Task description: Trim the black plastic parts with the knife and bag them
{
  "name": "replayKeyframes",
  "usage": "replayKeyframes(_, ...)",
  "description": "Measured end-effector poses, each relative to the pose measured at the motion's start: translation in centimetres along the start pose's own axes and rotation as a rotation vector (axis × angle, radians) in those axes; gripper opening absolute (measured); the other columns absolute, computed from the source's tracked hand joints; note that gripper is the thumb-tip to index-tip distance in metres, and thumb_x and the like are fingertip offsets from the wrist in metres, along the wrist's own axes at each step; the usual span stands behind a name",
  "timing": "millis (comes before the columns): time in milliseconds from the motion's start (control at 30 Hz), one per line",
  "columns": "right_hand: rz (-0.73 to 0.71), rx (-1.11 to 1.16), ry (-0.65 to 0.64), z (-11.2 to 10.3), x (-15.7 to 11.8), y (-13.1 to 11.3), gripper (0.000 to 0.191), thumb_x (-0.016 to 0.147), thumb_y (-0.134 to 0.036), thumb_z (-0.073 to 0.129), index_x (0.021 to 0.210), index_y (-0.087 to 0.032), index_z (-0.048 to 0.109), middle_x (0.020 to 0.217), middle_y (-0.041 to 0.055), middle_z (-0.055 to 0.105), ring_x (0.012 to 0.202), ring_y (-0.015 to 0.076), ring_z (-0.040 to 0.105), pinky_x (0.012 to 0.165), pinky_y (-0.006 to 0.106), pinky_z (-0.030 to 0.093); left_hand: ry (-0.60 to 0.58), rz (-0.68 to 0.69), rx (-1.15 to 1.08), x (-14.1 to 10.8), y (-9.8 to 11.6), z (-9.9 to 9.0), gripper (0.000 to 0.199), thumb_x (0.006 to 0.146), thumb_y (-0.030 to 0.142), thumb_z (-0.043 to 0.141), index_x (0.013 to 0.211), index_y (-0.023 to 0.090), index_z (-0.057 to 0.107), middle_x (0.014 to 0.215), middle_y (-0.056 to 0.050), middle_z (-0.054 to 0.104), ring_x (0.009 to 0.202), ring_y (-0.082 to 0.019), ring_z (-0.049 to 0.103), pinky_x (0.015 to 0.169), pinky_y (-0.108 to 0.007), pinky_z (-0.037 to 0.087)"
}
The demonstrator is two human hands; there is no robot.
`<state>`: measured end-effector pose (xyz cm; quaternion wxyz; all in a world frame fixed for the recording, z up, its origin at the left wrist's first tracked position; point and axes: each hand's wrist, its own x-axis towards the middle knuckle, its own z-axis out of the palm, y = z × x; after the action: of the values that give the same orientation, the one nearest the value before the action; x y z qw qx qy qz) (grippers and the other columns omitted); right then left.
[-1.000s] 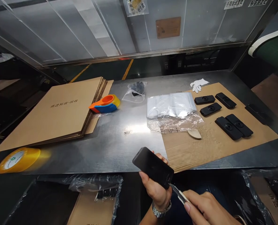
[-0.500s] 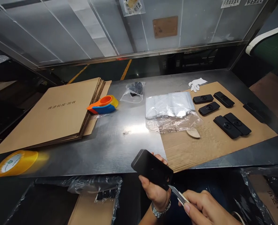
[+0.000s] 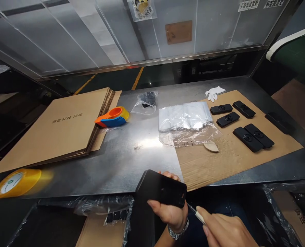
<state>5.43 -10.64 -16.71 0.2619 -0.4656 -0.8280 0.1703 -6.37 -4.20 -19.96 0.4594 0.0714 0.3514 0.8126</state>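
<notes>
A black plastic casing [image 3: 160, 189] with a small hole near its right end lies across my left hand [image 3: 172, 215], whose fingers wrap its edges. My right hand [image 3: 227, 229] is closed around a craft knife [image 3: 199, 216] with its thin blade out. The blade points at the casing's lower right corner; I cannot tell whether it touches. Both hands are in front of the table's near edge. On a cardboard sheet [image 3: 234, 168] to the right lie several similar black casings [image 3: 228, 119] with round fittings.
Clear plastic bags [image 3: 184, 116] lie mid-table, near a white glove [image 3: 214, 92] and a bagged black item [image 3: 148, 99]. Flat cardboard [image 3: 47, 133] is stacked left, beside an orange-and-blue tape dispenser [image 3: 113, 118]. A yellow tape roll [image 3: 30, 181] sits at the front left edge.
The casing has shifted slightly left and turned flatter in my left hand. My right hand has moved a little with the knife, whose blade now shows at a more slanted angle.
</notes>
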Motion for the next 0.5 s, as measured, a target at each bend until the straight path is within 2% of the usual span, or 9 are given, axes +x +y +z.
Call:
replayKeyframes(67,-0.123,-0.166,0.061,0.51,-0.20,0.09,0.031,0.088,-0.008,0.033,0.101,-0.003,0.061,0.049,-0.0003,0.057,0.039,0.0101,0.053,0.037,0.020,0.039,0.009,0.042,0.000,0.02,-0.10,0.09,0.055,0.064,0.065,0.051,0.090,0.018,0.064,0.072,-0.002,0.056,0.061,-0.013,0.051,0.057,-0.024,0.047)
replayKeyframes(133,-0.180,-0.281,0.087,0.79,-0.27,0.08,0.033,0.087,-0.005,0.032,0.098,-0.002,0.063,0.046,-0.0016,0.053,0.035,0.0089,0.050,0.033,0.021,0.036,0.005,0.086,0.005,0.01,-0.13,0.17,0.056,0.064,0.065,0.050,0.089,0.017,0.063,0.071,-0.002,0.056,0.060,-0.013,0.050,0.056,-0.024,0.047)
replayKeyframes(500,-0.219,-0.402,0.083,0.90,-0.23,0.01,0.042,0.088,0.000,0.025,0.093,-0.006,0.066,0.043,-0.0030,0.049,0.034,0.0065,0.048,0.033,0.019,0.034,0.023,0.132,0.007,-0.36,0.15,0.59,0.056,0.061,0.067,0.051,0.088,0.019,0.063,0.070,0.000,0.055,0.059,-0.012,0.049,0.055,-0.023,0.046)
